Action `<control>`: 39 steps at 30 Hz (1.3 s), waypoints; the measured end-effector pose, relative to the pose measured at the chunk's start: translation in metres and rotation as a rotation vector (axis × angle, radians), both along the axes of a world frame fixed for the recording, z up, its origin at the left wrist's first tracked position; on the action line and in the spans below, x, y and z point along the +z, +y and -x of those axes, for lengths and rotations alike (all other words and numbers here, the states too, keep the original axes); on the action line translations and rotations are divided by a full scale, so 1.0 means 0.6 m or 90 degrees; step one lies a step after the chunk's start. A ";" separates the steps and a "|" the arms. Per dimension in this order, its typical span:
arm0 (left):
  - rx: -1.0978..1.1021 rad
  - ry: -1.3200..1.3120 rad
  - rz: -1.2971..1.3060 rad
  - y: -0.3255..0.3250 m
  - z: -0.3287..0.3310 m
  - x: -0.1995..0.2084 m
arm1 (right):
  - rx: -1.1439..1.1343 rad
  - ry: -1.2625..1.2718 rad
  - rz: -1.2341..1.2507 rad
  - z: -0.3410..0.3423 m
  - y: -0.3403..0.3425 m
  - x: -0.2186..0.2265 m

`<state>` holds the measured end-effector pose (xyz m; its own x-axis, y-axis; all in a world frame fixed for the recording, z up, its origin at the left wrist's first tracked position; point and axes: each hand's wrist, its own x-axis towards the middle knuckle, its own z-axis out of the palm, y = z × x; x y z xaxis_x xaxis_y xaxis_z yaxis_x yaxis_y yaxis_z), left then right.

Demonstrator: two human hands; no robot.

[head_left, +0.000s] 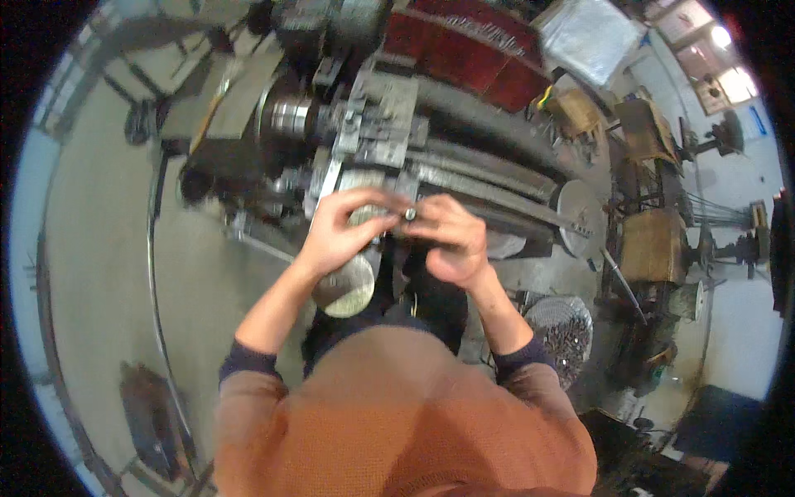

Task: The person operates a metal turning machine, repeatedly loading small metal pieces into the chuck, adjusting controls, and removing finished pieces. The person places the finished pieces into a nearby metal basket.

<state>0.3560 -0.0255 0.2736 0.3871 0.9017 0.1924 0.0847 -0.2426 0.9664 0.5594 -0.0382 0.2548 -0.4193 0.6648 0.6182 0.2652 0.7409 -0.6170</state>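
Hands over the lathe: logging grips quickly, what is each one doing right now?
Left hand: fingers curled, closed on a metal part.
Right hand: fingers pinching a small metal ring.

A grey concrete floor (99,248) fills the left of this workshop, and a large grey metal lathe (389,124) runs across the middle, with a red cabinet (472,45) behind it. To the right, worn wooden stools (654,244) and a wire basket of small metal parts (563,331) stand near cluttered machinery on stands. Bright daylight comes through windows (720,50) in the pale wall at the upper right.
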 end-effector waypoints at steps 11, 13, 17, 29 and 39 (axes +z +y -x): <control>0.312 -0.084 0.056 -0.015 0.178 -0.069 | -0.388 -0.221 -0.228 -0.137 0.282 0.107; 0.328 -0.058 0.047 -0.004 0.188 -0.099 | -0.475 -0.324 -0.072 -0.106 0.263 0.144; 0.332 0.396 -0.067 0.003 0.217 -0.180 | -0.213 -0.188 -0.037 -0.066 0.147 0.032; 0.159 0.442 0.073 0.063 0.280 -0.273 | -0.782 -0.033 0.366 -0.394 -0.313 -0.202; 0.192 0.545 0.047 0.045 0.240 -0.224 | -0.714 -0.407 0.455 -0.515 -0.427 -0.325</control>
